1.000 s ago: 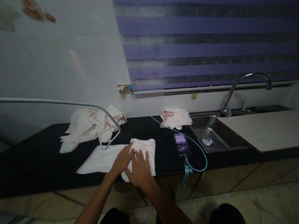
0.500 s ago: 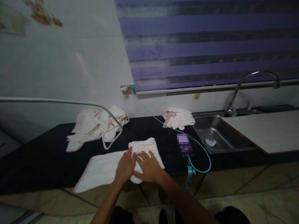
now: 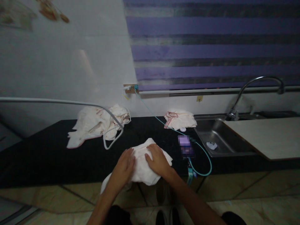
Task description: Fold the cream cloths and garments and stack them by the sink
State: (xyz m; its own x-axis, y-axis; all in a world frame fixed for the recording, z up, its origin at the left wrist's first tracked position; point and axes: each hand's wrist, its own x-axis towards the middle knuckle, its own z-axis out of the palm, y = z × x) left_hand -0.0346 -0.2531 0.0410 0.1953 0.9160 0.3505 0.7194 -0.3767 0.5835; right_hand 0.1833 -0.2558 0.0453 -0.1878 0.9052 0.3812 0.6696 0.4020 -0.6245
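The scene is dim overall, with a cool, purplish cast. The brightest area is the white wall (image 3: 58,62) at upper left, which carries a soft pale reflection near its middle. The black counter (image 3: 47,153) at centre left swallows nearly all detail. The blind (image 3: 211,47) at upper right looks smeared and soft. Straight lines bow towards the frame edges. A small patch right of centre is pixelated. The floor along the bottom is murky.
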